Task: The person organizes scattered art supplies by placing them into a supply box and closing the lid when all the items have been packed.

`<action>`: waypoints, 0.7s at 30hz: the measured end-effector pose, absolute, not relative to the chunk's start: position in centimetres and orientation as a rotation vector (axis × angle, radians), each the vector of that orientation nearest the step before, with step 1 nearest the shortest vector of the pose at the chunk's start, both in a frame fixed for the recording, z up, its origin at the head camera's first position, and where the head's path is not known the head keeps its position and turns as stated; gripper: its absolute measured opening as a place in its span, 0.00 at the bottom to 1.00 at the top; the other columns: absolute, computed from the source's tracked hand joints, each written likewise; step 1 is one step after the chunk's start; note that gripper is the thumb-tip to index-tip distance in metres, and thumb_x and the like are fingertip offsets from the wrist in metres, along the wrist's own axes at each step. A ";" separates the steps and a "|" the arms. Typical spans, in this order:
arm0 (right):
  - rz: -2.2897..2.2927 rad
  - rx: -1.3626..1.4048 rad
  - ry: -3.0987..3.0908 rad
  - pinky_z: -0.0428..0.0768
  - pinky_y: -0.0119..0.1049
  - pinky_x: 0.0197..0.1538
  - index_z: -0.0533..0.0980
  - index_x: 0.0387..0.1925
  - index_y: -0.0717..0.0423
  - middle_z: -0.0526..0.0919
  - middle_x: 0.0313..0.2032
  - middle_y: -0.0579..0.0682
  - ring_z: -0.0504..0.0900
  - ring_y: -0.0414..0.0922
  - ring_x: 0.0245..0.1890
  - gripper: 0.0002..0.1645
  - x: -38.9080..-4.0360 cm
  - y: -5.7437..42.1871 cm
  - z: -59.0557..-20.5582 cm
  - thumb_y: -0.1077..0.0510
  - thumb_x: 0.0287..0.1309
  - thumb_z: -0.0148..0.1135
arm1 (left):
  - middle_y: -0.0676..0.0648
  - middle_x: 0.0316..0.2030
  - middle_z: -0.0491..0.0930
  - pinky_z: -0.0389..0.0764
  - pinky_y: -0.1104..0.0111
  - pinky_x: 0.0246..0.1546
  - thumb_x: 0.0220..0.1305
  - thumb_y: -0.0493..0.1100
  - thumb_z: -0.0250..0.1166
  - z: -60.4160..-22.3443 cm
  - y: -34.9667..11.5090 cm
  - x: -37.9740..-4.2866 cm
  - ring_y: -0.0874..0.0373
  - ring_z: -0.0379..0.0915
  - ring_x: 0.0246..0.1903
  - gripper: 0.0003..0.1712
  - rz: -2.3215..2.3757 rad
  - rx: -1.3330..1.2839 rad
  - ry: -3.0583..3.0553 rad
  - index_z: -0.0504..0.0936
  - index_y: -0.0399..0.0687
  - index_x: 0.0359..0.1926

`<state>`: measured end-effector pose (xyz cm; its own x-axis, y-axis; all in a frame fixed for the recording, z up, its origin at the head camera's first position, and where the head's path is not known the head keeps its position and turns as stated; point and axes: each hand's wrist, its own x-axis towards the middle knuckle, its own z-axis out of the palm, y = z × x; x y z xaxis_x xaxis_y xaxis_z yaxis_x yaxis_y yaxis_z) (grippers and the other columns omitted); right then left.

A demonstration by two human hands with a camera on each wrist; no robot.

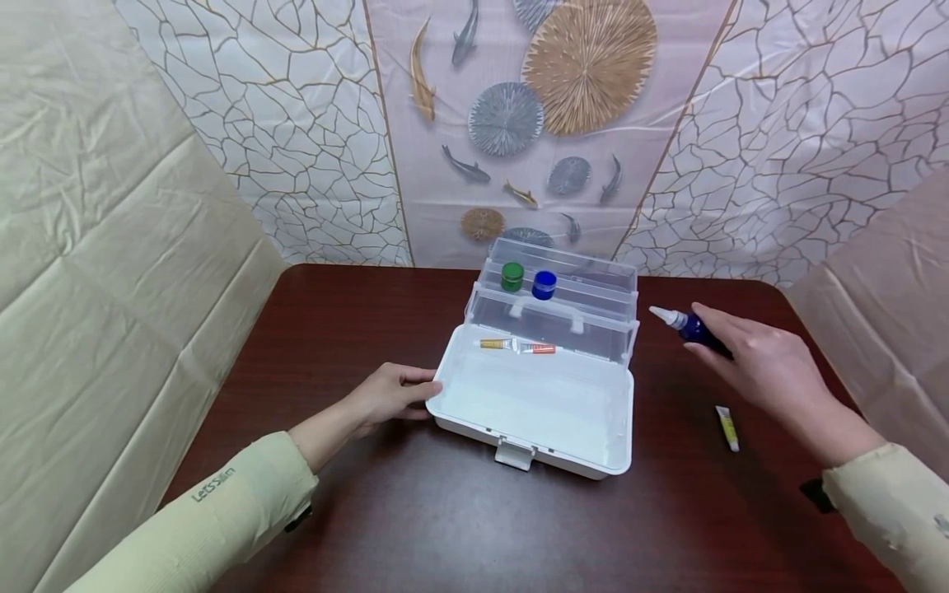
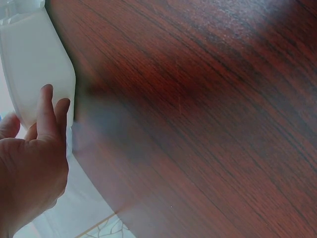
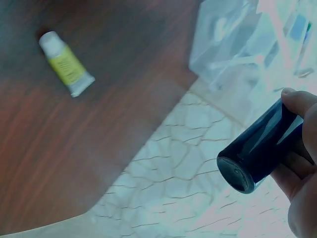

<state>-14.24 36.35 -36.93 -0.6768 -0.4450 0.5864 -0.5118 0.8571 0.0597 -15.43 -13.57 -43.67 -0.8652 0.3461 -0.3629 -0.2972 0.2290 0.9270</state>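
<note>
A white plastic storage box [image 1: 534,412] lies open on the table, its clear trays [image 1: 556,313] folded out at the back. My left hand [image 1: 393,393] holds its left wall, thumb over the rim and fingers along the outside; the left wrist view also shows this hand [image 2: 37,163] at the box wall [image 2: 37,59]. At the right, my right hand [image 1: 771,362] grips a dark blue bottle [image 1: 700,331] with a pale pointed nozzle, raised and tilted toward the box. The bottle's round base [image 3: 237,176] faces the right wrist camera.
A green-lidded jar [image 1: 512,277] and a blue-lidded jar [image 1: 544,285] sit in the trays. Inside the box, at the back, lie an ochre tube [image 1: 493,343] and an orange tube [image 1: 539,349]. A yellow tube [image 1: 728,428] lies on the dark wooden table [image 1: 356,527] below the right hand.
</note>
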 end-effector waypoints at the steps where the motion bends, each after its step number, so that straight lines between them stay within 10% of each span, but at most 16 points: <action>1: 0.140 0.710 -2.396 0.84 0.66 0.27 0.81 0.61 0.65 0.88 0.51 0.69 0.88 0.67 0.35 0.55 -14.2 36.0 -36.7 0.22 0.77 0.33 | 0.32 0.62 0.82 0.90 0.55 0.53 0.76 0.36 0.67 -43.7 -13.6 -15.4 0.53 0.85 0.49 0.24 1.683 0.044 2.004 0.78 0.28 0.68; 21: 0.118 1.017 -2.201 0.89 0.60 0.34 0.81 0.62 0.67 0.88 0.53 0.67 0.90 0.63 0.45 0.38 -14.0 30.2 -34.3 0.39 0.86 0.41 | 0.32 0.63 0.81 0.91 0.55 0.53 0.77 0.36 0.67 -43.6 -13.5 -15.4 0.53 0.85 0.50 0.25 1.672 0.030 2.014 0.78 0.29 0.69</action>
<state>-14.00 30.23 -34.30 -0.4473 -0.6349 0.6300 -0.6988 0.6877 0.1970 -15.37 -13.45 -43.63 -0.8659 0.3358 -0.3707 -0.3026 0.2383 0.9228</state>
